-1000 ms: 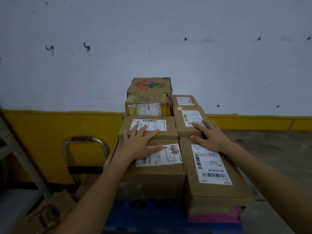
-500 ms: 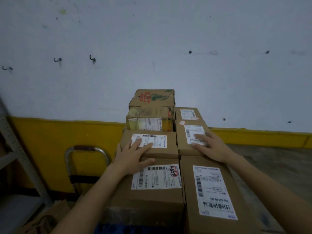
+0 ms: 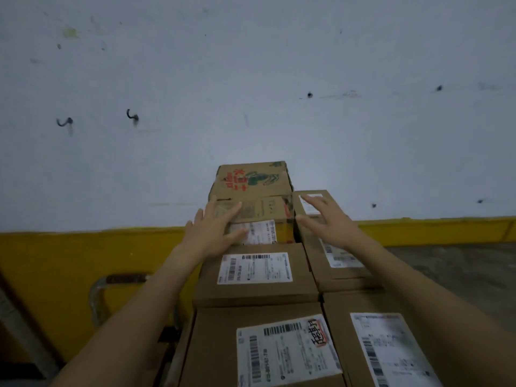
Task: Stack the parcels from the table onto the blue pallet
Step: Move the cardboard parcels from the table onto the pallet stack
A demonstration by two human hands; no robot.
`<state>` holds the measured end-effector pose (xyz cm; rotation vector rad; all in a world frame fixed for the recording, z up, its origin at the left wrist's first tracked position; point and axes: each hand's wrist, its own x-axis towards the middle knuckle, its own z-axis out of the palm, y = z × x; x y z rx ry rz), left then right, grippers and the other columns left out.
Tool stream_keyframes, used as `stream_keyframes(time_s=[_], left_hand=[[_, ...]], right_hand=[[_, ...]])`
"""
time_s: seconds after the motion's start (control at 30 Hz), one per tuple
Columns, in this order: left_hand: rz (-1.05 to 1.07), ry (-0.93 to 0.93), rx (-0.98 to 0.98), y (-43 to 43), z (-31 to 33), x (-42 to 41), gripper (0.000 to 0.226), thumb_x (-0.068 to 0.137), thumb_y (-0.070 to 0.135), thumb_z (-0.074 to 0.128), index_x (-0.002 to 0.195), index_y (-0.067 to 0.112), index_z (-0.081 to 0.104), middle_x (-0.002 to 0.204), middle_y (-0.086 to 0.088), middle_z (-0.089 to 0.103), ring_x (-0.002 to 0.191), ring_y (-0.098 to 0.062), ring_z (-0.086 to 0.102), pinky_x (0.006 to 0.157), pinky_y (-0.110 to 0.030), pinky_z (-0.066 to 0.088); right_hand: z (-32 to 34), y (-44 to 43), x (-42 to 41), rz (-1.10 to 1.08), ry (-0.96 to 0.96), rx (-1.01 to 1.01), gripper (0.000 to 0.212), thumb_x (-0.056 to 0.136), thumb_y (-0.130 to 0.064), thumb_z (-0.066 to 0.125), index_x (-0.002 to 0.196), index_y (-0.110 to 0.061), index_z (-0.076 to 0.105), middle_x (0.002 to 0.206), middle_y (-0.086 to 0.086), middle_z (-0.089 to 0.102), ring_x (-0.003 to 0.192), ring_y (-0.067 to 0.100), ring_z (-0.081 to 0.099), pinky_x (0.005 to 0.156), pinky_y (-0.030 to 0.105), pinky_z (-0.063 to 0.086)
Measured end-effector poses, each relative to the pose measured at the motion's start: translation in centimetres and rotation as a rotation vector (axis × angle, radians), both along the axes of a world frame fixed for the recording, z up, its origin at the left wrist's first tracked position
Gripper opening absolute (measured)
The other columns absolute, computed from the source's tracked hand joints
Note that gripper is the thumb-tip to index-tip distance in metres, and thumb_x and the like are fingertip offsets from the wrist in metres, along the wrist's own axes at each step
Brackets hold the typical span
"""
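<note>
The left hand (image 3: 212,230) was spread flat against the printed box (image 3: 252,191), nothing gripped; the right hand (image 3: 326,219), equally open, was laid on the neighbouring parcel (image 3: 342,263), seemingly to square the rows.

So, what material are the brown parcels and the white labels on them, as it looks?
The brown rectangular parcels look like matte corrugated cardboard: dull brown faces, folded edges. The white rectangular labels seem to be printed paper stickers, slightly glossy, with black barcodes; paper or film, I cannot tell.
</note>
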<state>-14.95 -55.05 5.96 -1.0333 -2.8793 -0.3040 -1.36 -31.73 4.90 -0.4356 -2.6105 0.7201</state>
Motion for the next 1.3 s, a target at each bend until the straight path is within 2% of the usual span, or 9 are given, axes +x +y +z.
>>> stream_keyframes(time_s=[0.17,0.53,0.6,0.67,0.7,0.77,0.83,1.07,1.3], left_hand=[[-0.029,-0.066,0.038,1.9,-1.1,-1.0,0.066,0.085,0.068,0.037,0.144,0.049,0.013,0.157,-0.002,-0.004,0.143,-0.035,0.004,0.115,-0.051,0.019],[-0.038,-0.02,0.036,3.6,-1.4,0.2,0.06,0.088,0.065,0.034,0.143,0.049,0.016,0.157,-0.001,0.002,0.142,-0.034,0.008,0.113,-0.05,0.024],[-0.031,0.016,0.022,3.4,-1.4,0.1,0.062,0.087,0.068,0.033,0.143,0.049,0.015,0.157,-0.003,0.003,0.142,-0.033,0.008,0.112,-0.05,0.022],[-0.019,0.075,-0.002,3.0,-1.2,-0.3,0.07,0.082,0.074,0.03,0.144,0.049,0.011,0.158,-0.004,0.003,0.144,-0.032,0.006,0.113,-0.052,0.016],[-0.012,0.092,-0.001,2.7,-1.0,-0.7,0.076,0.077,0.079,0.029,0.144,0.049,0.009,0.158,-0.003,0.002,0.144,-0.032,0.004,0.114,-0.054,0.013],[0.007,0.065,0.023,2.1,-0.2,-1.5,0.092,0.063,0.088,0.028,0.144,0.049,0.006,0.159,-0.001,-0.003,0.145,-0.031,0.0,0.113,-0.056,0.009],[0.025,-0.025,0.047,1.5,0.6,-2.7,0.105,0.05,0.091,0.033,0.143,0.052,0.004,0.159,-0.002,-0.008,0.145,-0.032,-0.003,0.112,-0.059,0.007],[0.015,-0.215,0.067,1.9,-0.1,-4.6,0.107,0.047,0.087,0.047,0.143,0.05,0.017,0.158,0.001,-0.01,0.145,-0.03,0.005,0.114,-0.055,0.02],[0.021,-0.193,0.088,2.4,-0.9,-4.8,0.107,0.047,0.086,0.047,0.143,0.05,0.015,0.157,-0.003,-0.013,0.144,-0.031,0.006,0.115,-0.048,0.02]], right_hand=[[-0.7,-2.9,-3.5,0.12,-0.048,-0.089,0.067,0.087,-0.059,0.047,0.145,-0.037,0.024,0.154,0.001,0.02,0.14,0.022,0.025,0.112,0.041,0.027],[-2.3,-2.4,-3.0,0.08,0.016,-0.08,0.06,0.091,-0.049,0.046,0.145,-0.032,0.025,0.152,0.003,0.029,0.136,0.022,0.032,0.108,0.036,0.03],[-1.7,-2.1,-2.7,0.131,0.055,-0.123,0.056,0.091,-0.051,0.044,0.143,-0.037,0.027,0.143,-0.003,0.04,0.13,0.018,0.041,0.103,0.028,0.037],[-0.5,-1.2,-2.1,0.146,0.164,-0.166,0.04,0.092,-0.052,0.042,0.131,-0.048,0.034,0.123,-0.018,0.052,0.114,0.0,0.053,0.084,0.01,0.047],[-0.1,-0.2,-2.0,0.111,0.192,-0.161,0.038,0.092,-0.055,0.04,0.129,-0.049,0.036,0.124,-0.018,0.051,0.111,-0.005,0.054,0.082,0.011,0.049],[0.2,2.8,-2.0,-0.023,0.145,-0.133,0.052,0.092,-0.056,0.039,0.14,-0.037,0.032,0.142,-0.001,0.042,0.123,0.013,0.049,0.1,0.038,0.045],[0.0,6.3,-2.1,-0.141,0.018,-0.116,0.061,0.091,-0.053,0.043,0.144,-0.026,0.03,0.147,0.012,0.037,0.131,0.029,0.041,0.108,0.047,0.034],[-2.0,11.0,-2.8,-0.227,-0.314,-0.304,0.067,0.09,-0.054,0.047,0.146,-0.023,0.029,0.146,0.014,0.039,0.128,0.031,0.045,0.103,0.038,0.036],[-3.0,10.8,-4.0,-0.186,-0.323,-0.368,0.061,0.093,-0.049,0.044,0.145,-0.023,0.029,0.142,0.011,0.045,0.119,0.026,0.051,0.086,0.029,0.035]])
